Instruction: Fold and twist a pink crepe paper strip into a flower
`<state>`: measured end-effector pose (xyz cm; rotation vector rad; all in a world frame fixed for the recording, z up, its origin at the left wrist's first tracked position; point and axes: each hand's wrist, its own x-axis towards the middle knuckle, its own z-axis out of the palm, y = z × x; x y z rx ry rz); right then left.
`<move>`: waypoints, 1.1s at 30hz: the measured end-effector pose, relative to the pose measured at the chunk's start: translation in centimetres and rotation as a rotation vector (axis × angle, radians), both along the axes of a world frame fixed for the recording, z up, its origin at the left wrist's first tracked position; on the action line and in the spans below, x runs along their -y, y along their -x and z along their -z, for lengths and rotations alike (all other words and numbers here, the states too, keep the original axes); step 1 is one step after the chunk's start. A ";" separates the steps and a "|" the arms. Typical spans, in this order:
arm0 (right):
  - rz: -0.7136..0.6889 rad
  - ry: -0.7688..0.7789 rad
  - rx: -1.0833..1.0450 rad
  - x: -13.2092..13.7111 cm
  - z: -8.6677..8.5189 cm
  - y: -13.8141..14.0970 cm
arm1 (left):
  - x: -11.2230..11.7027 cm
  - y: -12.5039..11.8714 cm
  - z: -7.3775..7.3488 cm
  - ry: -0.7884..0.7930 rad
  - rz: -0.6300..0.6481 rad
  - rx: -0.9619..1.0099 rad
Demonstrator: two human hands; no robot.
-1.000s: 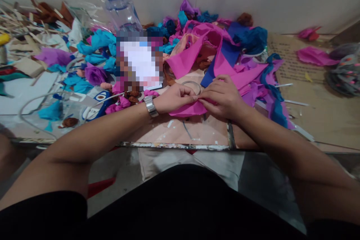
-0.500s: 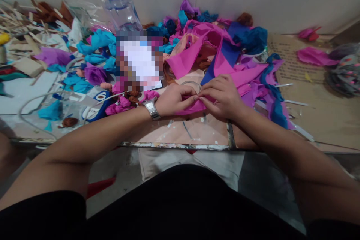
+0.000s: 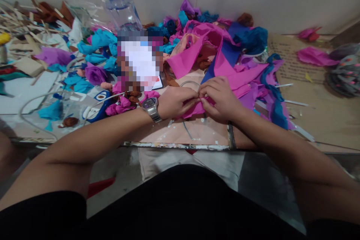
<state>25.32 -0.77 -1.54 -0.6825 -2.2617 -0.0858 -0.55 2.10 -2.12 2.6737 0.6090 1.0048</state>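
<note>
My left hand, with a metal watch on the wrist, and my right hand meet at the fingertips over the table's near middle. Both pinch the same strip of pink crepe paper, which bunches up between them and trails back under my right hand toward a pile of pink and blue paper. Fingers of both hands are curled closed on the strip. A ring of clear tape lies just behind my left hand.
A plastic water bottle stands at the back left. Blue, purple and pink paper flowers and scraps cover the left side, with wooden sticks beyond. Brown cardboard lies at the right. The table edge runs below my wrists.
The flat pink strip has been gathered and bunched up between my fingertips. My left wrist has turned so the watch face shows. Both hands stay in about the same spot.
</note>
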 end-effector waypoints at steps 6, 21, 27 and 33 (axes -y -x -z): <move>-0.021 0.010 0.016 -0.1 0.0 -0.4 | -0.1 0.0 -0.2 0.070 0.026 0.017; -0.025 0.001 0.001 -0.2 -0.7 -0.9 | 0.0 -0.1 -0.7 0.404 -0.018 0.081; -0.004 -0.012 0.008 -0.3 -0.5 -1.1 | 0.2 -0.3 -0.7 0.479 -0.020 0.076; 0.035 -0.056 -0.046 -0.3 -0.2 -0.8 | -0.1 -0.2 -0.8 0.489 -0.021 0.107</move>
